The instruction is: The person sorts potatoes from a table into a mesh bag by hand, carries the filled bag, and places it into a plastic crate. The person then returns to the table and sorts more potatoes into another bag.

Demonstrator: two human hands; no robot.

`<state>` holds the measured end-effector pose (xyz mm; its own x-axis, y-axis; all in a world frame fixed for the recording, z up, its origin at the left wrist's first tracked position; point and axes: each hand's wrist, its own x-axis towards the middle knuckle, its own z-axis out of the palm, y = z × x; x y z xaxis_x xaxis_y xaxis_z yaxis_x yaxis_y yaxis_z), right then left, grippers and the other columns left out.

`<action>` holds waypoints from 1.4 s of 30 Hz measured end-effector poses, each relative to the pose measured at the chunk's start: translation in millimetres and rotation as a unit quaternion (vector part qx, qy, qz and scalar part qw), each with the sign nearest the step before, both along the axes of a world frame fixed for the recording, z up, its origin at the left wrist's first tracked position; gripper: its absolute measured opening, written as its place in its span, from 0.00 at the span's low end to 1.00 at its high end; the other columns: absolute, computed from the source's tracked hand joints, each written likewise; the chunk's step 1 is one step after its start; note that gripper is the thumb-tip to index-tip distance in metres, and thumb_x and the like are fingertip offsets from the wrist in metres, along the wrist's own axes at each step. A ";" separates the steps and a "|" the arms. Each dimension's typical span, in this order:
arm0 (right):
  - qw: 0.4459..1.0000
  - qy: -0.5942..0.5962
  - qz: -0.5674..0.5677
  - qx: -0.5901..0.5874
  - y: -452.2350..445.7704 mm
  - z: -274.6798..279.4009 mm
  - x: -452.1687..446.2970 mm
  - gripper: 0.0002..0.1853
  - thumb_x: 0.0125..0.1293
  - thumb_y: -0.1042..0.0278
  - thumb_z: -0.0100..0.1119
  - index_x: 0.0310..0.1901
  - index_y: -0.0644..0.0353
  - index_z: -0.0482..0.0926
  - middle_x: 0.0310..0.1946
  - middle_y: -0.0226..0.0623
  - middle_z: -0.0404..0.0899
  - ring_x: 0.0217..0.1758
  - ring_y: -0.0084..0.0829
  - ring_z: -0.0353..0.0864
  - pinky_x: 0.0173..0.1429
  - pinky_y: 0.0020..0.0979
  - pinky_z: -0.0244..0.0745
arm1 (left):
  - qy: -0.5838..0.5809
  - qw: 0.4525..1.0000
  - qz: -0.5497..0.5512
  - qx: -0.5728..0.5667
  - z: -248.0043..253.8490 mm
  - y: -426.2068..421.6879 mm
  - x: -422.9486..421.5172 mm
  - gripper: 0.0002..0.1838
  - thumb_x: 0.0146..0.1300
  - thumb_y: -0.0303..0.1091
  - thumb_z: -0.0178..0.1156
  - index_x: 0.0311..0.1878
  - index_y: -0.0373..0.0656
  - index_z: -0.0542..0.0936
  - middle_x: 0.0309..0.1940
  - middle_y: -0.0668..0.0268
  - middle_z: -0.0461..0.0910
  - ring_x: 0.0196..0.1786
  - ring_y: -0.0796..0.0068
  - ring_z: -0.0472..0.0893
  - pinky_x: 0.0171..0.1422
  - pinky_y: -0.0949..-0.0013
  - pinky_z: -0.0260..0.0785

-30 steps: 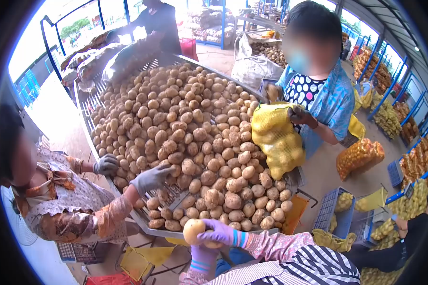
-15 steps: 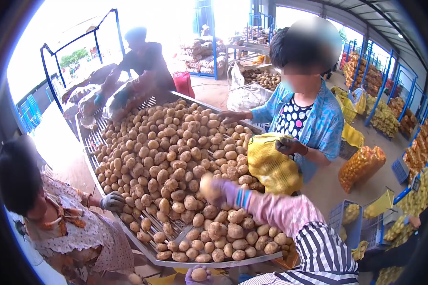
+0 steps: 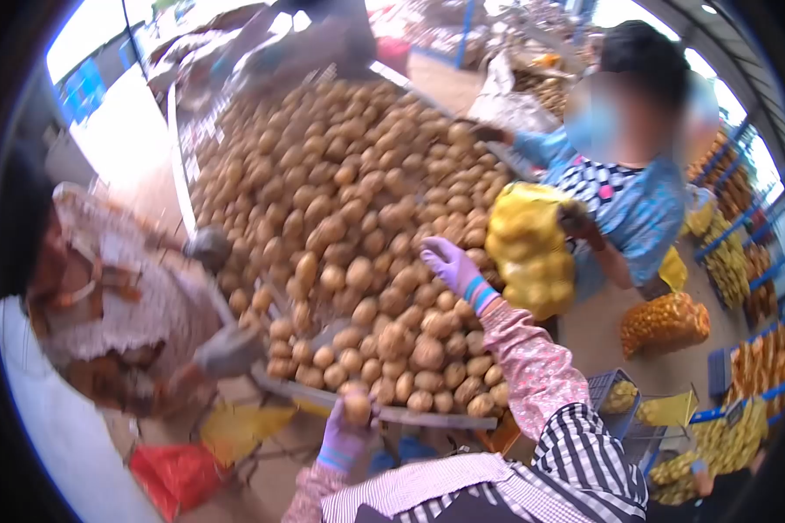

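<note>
A slatted metal sorting table [image 3: 183, 174] carries a large heap of potatoes [image 3: 358, 200]. My left hand [image 3: 340, 444], in a purple glove, is closed around a single potato [image 3: 355, 408] at the near edge of the table. Over the right part of the heap reaches my right hand [image 3: 451, 266], also gloved in purple, its fingers apart and nothing visible in them. Just beyond it stands a filled yellow mesh bag [image 3: 532, 253], which a co-worker's gloved hand [image 3: 576, 218] touches at the top.
A person in a blue shirt [image 3: 663, 205] stands at the right side. On the left, another person [image 3: 131, 296] works with grey gloves. A red bag [image 3: 174, 479] lies on the floor. Orange and yellow sacks [image 3: 665, 324] and blue crates [image 3: 615, 397] are at the right.
My view has tilted down and shifted. My right hand, which held a potato over the heap, now shows none. My left hand still holds its potato, now more fully in view.
</note>
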<state>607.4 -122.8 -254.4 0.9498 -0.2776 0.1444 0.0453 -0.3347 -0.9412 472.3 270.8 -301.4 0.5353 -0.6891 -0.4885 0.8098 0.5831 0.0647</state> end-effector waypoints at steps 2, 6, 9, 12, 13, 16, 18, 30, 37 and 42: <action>0.951 0.030 -0.001 -0.306 23.4 -29.4 -24.5 0.40 0.66 0.37 0.67 0.70 0.58 0.73 0.70 0.52 0.74 0.75 0.52 0.70 0.79 0.45 0.64 | -0.045 0.998 0.005 0.033 7.8 -0.6 -1.3 0.28 0.74 0.52 0.62 0.70 0.46 0.73 0.61 0.58 0.80 0.51 0.64 0.83 0.52 0.64 0.81; 0.876 0.140 0.003 -0.462 70.5 -55.0 -57.5 0.43 0.66 0.31 0.61 0.77 0.46 0.66 0.77 0.56 0.62 0.80 0.57 0.60 0.82 0.52 0.56 | -0.055 0.998 -0.005 0.021 -30.1 12.3 -19.4 0.29 0.75 0.53 0.60 0.70 0.47 0.72 0.59 0.57 0.81 0.49 0.64 0.84 0.48 0.65 0.79; 0.887 0.109 0.029 -0.447 62.7 -55.2 -69.0 0.33 0.70 0.40 0.62 0.71 0.47 0.75 0.76 0.56 0.64 0.79 0.59 0.60 0.81 0.52 0.57 | -0.052 0.999 0.002 0.000 -32.0 22.9 -28.7 0.30 0.74 0.55 0.61 0.69 0.45 0.73 0.54 0.57 0.84 0.45 0.66 0.84 0.44 0.67 0.78; 0.907 0.080 0.019 -0.413 61.2 -53.6 -95.1 0.24 0.69 0.49 0.66 0.61 0.52 0.83 0.71 0.53 0.72 0.72 0.56 0.71 0.77 0.47 0.65 | -0.039 0.998 0.043 0.023 -27.0 51.9 -21.9 0.32 0.73 0.60 0.60 0.67 0.45 0.73 0.47 0.58 0.85 0.39 0.67 0.84 0.41 0.66 0.79; 0.925 0.088 0.006 -0.368 60.5 -57.0 -104.2 0.21 0.68 0.51 0.67 0.57 0.54 0.86 0.68 0.52 0.75 0.69 0.54 0.74 0.75 0.45 0.68 | -0.043 0.996 0.063 0.037 -26.2 67.6 -19.3 0.33 0.72 0.63 0.59 0.66 0.45 0.74 0.45 0.58 0.85 0.37 0.67 0.84 0.41 0.66 0.79; 0.931 0.103 0.014 -0.351 51.5 -54.4 -129.6 0.14 0.71 0.59 0.63 0.48 0.59 0.88 0.56 0.48 0.83 0.60 0.50 0.81 0.67 0.44 0.74 | -0.014 0.976 0.198 0.093 -37.7 119.9 -6.3 0.29 0.72 0.62 0.60 0.62 0.48 0.77 0.44 0.59 0.85 0.36 0.67 0.84 0.37 0.67 0.79; 0.933 0.082 0.013 -0.351 53.2 -49.4 -138.3 0.15 0.73 0.58 0.61 0.50 0.61 0.86 0.55 0.47 0.83 0.61 0.49 0.80 0.69 0.44 0.73 | -0.005 0.946 0.300 0.124 -51.0 172.9 4.5 0.26 0.72 0.59 0.62 0.59 0.48 0.79 0.46 0.62 0.85 0.38 0.69 0.84 0.41 0.65 0.81; 0.911 0.078 0.059 -0.402 135.2 -44.3 -158.5 0.35 0.55 0.42 0.76 0.61 0.51 0.82 0.69 0.48 0.71 0.77 0.55 0.61 0.81 0.52 0.58 | -0.025 0.772 0.340 0.536 -108.4 244.7 51.6 0.19 0.77 0.43 0.58 0.66 0.48 0.73 0.59 0.59 0.80 0.57 0.67 0.82 0.60 0.64 0.78; 0.914 0.113 -0.028 -0.389 129.2 -42.0 -205.2 0.21 0.56 0.48 0.75 0.45 0.53 0.86 0.66 0.43 0.76 0.76 0.53 0.64 0.79 0.50 0.62 | -0.624 0.515 0.029 0.587 -23.2 43.7 63.0 0.24 0.67 0.29 0.66 0.66 0.41 0.78 0.59 0.56 0.82 0.64 0.58 0.80 0.70 0.59 0.71; 0.927 0.165 -0.115 -0.315 106.7 -49.9 -268.7 0.27 0.55 0.53 0.76 0.55 0.52 0.82 0.73 0.46 0.67 0.75 0.53 0.66 0.78 0.49 0.63 | -0.722 0.218 -0.165 0.636 -20.3 -30.9 98.7 0.34 0.57 0.41 0.71 0.68 0.49 0.74 0.58 0.60 0.79 0.59 0.54 0.79 0.61 0.50 0.69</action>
